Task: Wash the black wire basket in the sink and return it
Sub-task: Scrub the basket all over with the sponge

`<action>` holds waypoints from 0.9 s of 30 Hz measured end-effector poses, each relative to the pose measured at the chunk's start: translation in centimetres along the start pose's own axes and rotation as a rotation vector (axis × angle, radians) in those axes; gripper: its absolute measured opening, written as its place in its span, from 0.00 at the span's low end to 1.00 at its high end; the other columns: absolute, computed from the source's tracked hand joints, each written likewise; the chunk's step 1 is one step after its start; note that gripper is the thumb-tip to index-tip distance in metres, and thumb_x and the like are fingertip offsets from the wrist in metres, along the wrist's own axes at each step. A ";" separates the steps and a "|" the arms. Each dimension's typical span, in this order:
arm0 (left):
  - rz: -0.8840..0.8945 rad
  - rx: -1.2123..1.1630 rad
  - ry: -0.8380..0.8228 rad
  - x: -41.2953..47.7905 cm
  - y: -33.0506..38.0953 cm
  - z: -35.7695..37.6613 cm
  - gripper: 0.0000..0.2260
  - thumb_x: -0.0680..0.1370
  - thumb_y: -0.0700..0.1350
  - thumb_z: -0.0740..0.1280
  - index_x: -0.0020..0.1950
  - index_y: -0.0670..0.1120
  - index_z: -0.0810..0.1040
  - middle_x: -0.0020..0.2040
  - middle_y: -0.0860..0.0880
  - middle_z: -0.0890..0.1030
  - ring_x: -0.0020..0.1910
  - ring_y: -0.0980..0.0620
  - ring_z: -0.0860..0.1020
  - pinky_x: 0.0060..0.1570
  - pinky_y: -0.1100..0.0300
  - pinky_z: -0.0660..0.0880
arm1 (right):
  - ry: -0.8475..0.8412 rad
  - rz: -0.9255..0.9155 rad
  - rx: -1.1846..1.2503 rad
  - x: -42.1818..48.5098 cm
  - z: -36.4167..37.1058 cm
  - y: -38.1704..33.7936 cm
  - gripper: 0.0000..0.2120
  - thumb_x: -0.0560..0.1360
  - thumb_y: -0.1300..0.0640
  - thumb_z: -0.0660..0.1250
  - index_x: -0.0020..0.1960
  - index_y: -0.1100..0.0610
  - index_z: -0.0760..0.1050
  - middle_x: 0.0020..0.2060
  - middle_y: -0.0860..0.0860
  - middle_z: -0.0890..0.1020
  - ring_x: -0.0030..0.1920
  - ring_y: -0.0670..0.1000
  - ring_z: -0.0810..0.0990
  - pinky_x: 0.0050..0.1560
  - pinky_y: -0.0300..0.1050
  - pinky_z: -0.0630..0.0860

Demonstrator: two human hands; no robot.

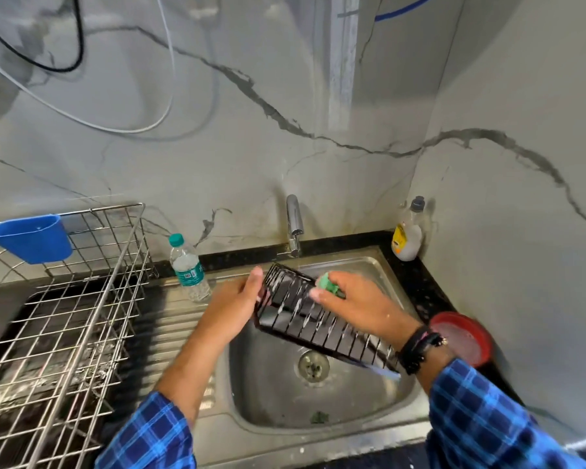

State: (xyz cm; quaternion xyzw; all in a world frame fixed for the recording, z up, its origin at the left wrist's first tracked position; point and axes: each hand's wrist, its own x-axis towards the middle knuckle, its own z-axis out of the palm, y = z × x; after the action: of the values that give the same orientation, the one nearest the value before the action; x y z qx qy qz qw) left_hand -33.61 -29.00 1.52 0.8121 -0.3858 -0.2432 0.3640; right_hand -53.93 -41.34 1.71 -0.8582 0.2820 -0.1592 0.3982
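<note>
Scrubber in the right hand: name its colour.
The scrubber is green, clearest in the head view.

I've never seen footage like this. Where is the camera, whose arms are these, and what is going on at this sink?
There is no machine here. This is one picture from a wide-angle camera worn on a person's head, looking down at their own two hands. The left hand grips one end of the black wire basket, which is tilted over the steel sink. The right hand pinches a green sponge against the foamy wires. The tap stands behind. A water bottle stands left of the basin and a soap bottle in the far right corner. A metal drying rack with a blue cup is at the left.
</note>
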 end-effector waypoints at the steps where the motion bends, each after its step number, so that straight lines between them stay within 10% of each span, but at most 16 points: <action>1: -0.118 -0.027 -0.031 0.0 0.2 0.0 0.34 0.77 0.73 0.47 0.51 0.50 0.83 0.50 0.49 0.85 0.51 0.50 0.81 0.56 0.53 0.75 | -0.018 -0.042 -0.097 0.0 0.5 0.3 0.18 0.79 0.37 0.62 0.45 0.52 0.75 0.40 0.48 0.79 0.40 0.45 0.76 0.42 0.42 0.75; 5: -0.327 -0.050 -0.080 -0.2 0.6 1.7 0.48 0.69 0.81 0.50 0.73 0.46 0.70 0.69 0.43 0.76 0.69 0.41 0.74 0.70 0.43 0.68 | -0.074 -0.245 -0.429 0.2 2.5 0.4 0.17 0.78 0.37 0.61 0.52 0.50 0.74 0.46 0.45 0.78 0.45 0.44 0.74 0.49 0.40 0.71; 10: -0.421 -0.316 0.098 -0.2 0.0 4.4 0.37 0.71 0.70 0.68 0.66 0.42 0.73 0.55 0.45 0.82 0.52 0.45 0.82 0.58 0.46 0.79 | -0.005 -0.390 -0.630 0.0 3.9 0.9 0.15 0.78 0.40 0.65 0.58 0.49 0.73 0.48 0.44 0.75 0.47 0.42 0.66 0.52 0.41 0.69; 14: -0.306 -0.653 0.223 -0.6 -0.1 5.3 0.33 0.74 0.59 0.72 0.73 0.56 0.60 0.70 0.49 0.69 0.66 0.48 0.72 0.68 0.44 0.70 | 0.028 -0.428 -0.650 -0.3 3.9 1.3 0.16 0.77 0.40 0.64 0.60 0.48 0.74 0.49 0.44 0.77 0.48 0.44 0.70 0.57 0.44 0.70; 20: -0.255 -0.882 0.271 -0.7 0.1 3.9 0.14 0.78 0.63 0.65 0.59 0.58 0.73 0.50 0.53 0.79 0.34 0.55 0.72 0.26 0.62 0.66 | 0.053 -0.452 -0.537 -1.0 3.2 0.8 0.18 0.82 0.42 0.56 0.58 0.50 0.78 0.50 0.45 0.80 0.50 0.45 0.74 0.55 0.44 0.74; 27: -0.083 -0.829 0.291 -1.7 1.6 2.9 0.15 0.82 0.61 0.56 0.56 0.53 0.75 0.35 0.54 0.75 0.24 0.57 0.68 0.20 0.63 0.61 | 0.772 -0.179 -0.427 0.7 0.0 2.3 0.11 0.78 0.61 0.70 0.59 0.60 0.83 0.50 0.57 0.79 0.47 0.55 0.78 0.50 0.43 0.76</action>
State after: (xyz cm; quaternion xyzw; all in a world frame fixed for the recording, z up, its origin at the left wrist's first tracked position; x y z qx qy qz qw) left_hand -37.30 -29.47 1.18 0.6382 -0.1674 -0.2751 0.6993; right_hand -54.13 -42.97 -0.04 -0.8199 0.3612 -0.4397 0.0628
